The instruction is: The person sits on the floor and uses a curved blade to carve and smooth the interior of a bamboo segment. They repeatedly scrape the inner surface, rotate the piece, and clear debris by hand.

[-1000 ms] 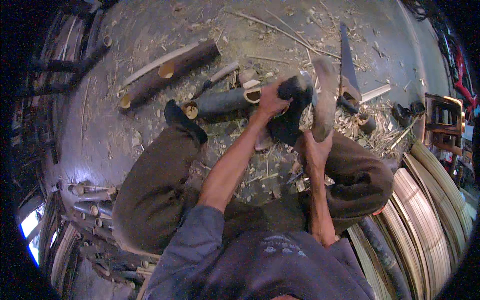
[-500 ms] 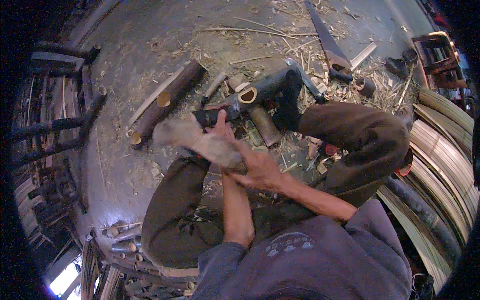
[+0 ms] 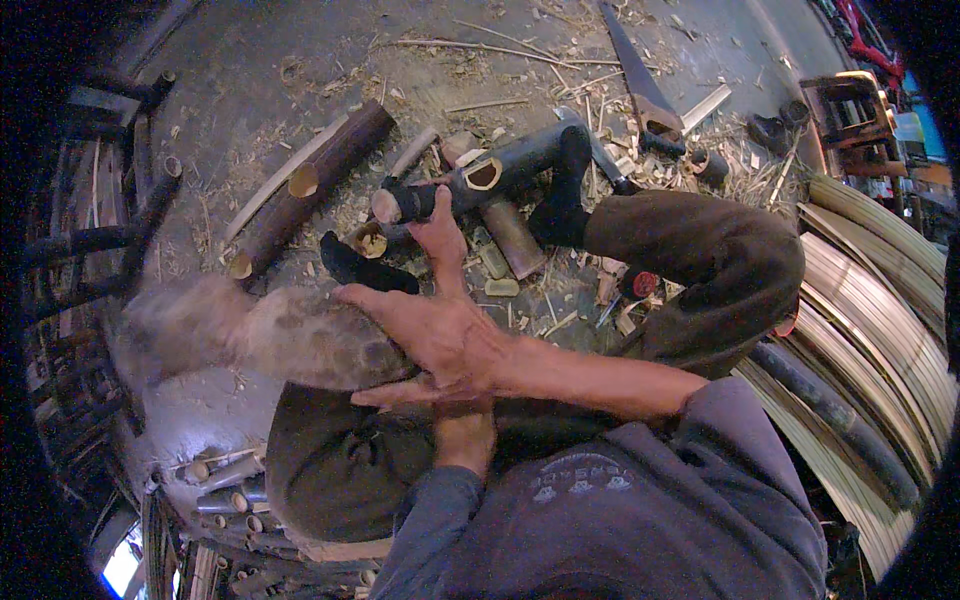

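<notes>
A dark bamboo tube (image 3: 530, 152) with a cut hole in its top lies in front of me, its round pale end at the left. My left hand (image 3: 440, 238) grips it near that end, thumb on top and the other fingers largely hidden. Over my left forearm crosses my right hand (image 3: 445, 345), closed round one end of a thick light-brown wooden club (image 3: 310, 340). The club points left, its far part smeared by motion. One black-socked foot (image 3: 562, 195) presses against the tube's right part; my other foot (image 3: 360, 265) rests between tube and club.
Left of the tube lies a brown bamboo length (image 3: 330, 155) with cut openings. A handsaw (image 3: 640, 85) and a blade (image 3: 603, 160) lie beyond, among shavings. Bundled pale strips (image 3: 870, 320) stand at the right, dark poles (image 3: 90, 250) at the left.
The club has swung left and nearer to me, away from the tube, with my right hand moving left. My left hand stays on the tube; the whole view has shifted slightly.
</notes>
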`<state>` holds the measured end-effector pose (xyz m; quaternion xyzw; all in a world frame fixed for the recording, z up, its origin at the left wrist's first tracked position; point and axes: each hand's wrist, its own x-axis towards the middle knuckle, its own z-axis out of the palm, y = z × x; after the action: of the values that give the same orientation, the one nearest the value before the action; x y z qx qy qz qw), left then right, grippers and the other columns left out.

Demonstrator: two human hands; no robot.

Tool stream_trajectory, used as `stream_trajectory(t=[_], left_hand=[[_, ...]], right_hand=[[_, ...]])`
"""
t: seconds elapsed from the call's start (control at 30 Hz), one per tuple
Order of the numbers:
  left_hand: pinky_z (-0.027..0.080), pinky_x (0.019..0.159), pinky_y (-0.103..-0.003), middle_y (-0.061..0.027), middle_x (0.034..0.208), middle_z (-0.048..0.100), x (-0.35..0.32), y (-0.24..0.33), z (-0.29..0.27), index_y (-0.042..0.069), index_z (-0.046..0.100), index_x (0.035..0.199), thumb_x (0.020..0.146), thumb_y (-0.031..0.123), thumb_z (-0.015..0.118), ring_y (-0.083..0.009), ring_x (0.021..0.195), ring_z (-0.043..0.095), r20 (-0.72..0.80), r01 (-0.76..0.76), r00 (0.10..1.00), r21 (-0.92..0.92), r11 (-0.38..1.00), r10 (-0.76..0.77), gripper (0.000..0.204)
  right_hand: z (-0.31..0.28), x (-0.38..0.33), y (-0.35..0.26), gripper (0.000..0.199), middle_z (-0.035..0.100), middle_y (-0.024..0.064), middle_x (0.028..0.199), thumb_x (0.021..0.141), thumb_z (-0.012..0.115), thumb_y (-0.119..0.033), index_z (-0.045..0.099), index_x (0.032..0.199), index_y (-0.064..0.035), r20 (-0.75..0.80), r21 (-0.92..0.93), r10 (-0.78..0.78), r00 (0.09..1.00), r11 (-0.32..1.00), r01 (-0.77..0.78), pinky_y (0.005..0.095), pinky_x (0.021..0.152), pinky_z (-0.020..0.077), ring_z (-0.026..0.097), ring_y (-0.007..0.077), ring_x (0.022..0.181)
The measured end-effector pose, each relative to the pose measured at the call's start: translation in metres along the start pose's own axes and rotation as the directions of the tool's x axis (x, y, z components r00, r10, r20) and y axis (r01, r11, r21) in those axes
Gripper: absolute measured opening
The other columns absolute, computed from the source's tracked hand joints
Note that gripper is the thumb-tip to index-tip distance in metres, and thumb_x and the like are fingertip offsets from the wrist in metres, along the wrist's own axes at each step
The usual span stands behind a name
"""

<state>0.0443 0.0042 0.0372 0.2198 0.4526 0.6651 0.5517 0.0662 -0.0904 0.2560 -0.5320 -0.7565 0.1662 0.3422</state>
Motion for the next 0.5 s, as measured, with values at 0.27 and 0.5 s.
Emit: stream_trajectory(t=[0.27,0.5], left_hand=[[0.049,0.087,-0.035,-0.0094,0.116,0.055,-0.014,0.005,0.039,0.002,0.043,0.122,0.089,0.026,0.056,-0.0241,0.102,0.057,-0.218,0.262,0.955,0.305,0.916,-0.200,0.043],[0.050,0.080,-0.035,-0.0067,0.107,0.057,0.000,-0.024,-0.004,0.007,0.046,0.117,0.078,0.006,0.071,-0.0211,0.094,0.058,0.047,0.084,0.996,-0.150,0.985,-0.078,0.045]], right_hand=[[0.003,0.028,0.052,0.063,0.062,0.0113,0.101,0.081,0.062,-0.041,0.038,0.130,-0.0098,0.433,-0.310,0.264,0.862,0.941,-0.133,0.0422,0.055,0.0540,0.066,0.0298,0.072],[-0.008,0.042,0.042,0.043,0.060,0.0100,0.082,0.083,0.053,-0.019,0.042,0.123,-0.0108,0.346,-0.200,-0.182,0.920,0.944,0.262,0.0397,0.053,0.0550,0.065,0.0286,0.064]])
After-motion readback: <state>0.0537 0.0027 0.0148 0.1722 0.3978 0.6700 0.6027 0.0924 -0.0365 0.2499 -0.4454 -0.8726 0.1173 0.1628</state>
